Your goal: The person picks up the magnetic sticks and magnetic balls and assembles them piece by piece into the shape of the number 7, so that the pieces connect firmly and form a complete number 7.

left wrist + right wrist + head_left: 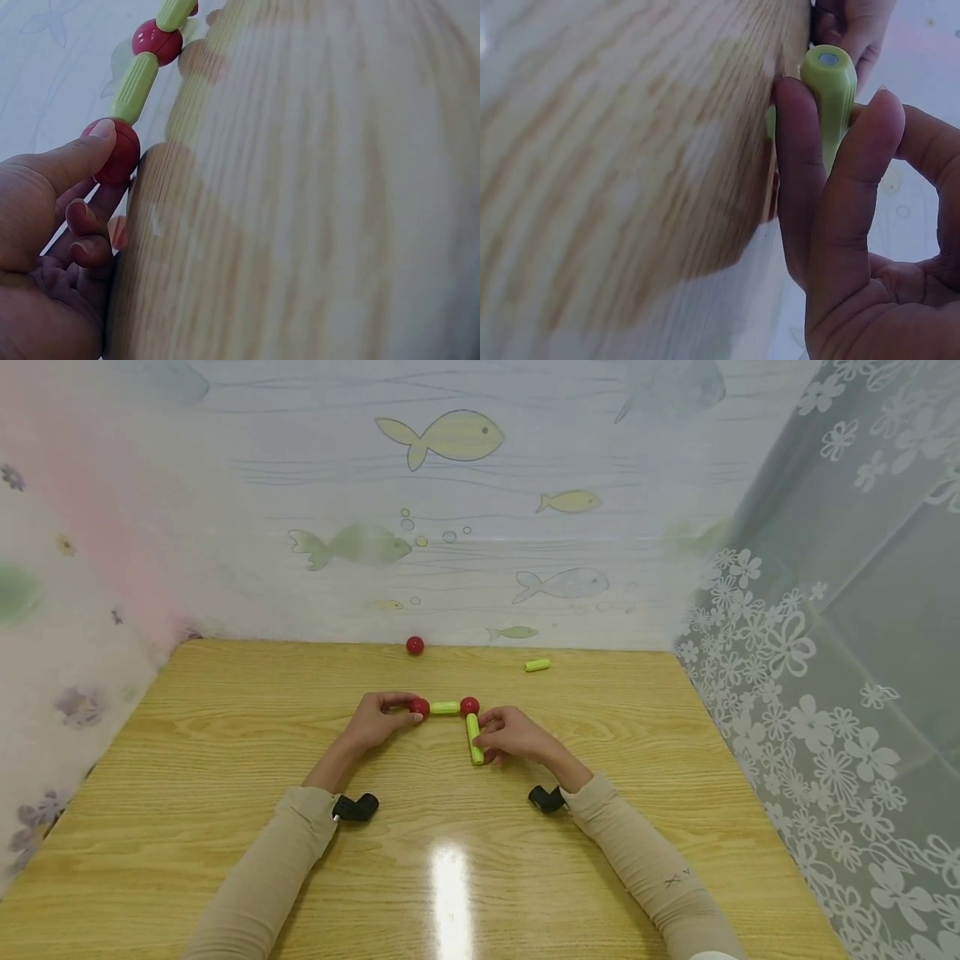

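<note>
At the left end of a short chain, my left hand [372, 720] pinches a red ball [120, 154] between thumb and fingers. A yellow-green ridged rod [445, 707] joins that ball to a second red ball [469, 704]. From the second ball another yellow-green rod [473, 732] runs toward me, its upper end at the ball. My right hand [516, 732] holds this rod from its right side with the fingertips. In the right wrist view the near end of the rod [830, 75] shows a round grey disc. Fingers partly cover its length.
A loose red ball [415, 646] sits at the back edge of the wooden table [390, 877]. Farther right lies a loose yellow-green rod [537, 666]. Behind the table hangs a fish-patterned curtain [322, 593]; flower-patterned sheer fabric [795, 718] borders the right side.
</note>
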`<state>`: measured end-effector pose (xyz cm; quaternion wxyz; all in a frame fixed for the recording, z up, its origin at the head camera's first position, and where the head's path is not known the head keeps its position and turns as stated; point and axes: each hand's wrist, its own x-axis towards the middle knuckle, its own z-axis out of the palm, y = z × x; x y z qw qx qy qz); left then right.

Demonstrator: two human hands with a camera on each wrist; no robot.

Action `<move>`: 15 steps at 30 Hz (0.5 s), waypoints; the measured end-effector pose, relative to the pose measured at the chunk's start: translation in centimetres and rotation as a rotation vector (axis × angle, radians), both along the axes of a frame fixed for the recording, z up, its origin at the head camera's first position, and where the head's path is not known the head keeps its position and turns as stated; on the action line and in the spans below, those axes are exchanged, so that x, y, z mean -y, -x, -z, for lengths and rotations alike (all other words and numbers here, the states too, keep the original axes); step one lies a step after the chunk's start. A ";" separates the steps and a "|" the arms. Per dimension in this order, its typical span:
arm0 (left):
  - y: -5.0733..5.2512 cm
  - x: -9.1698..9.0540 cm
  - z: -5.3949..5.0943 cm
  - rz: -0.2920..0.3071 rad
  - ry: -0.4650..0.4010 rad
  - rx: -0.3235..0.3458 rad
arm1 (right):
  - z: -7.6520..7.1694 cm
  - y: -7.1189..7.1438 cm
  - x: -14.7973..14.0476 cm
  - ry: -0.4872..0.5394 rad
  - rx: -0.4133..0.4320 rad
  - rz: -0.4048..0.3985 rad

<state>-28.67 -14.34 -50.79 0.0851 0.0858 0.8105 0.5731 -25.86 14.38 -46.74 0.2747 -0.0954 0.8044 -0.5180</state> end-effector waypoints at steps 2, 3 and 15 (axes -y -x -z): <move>-0.1 0.0 0.0 -0.001 -0.001 0.003 | 0.0 0.0 0.0 -0.004 -0.005 -0.003; -0.1 0.0 0.0 -0.002 -0.002 0.004 | 0.0 0.0 0.0 -0.007 -0.006 -0.006; -0.2 -0.3 -0.3 -0.005 0.006 0.009 | 0.1 -0.2 0.1 -0.012 0.001 -0.007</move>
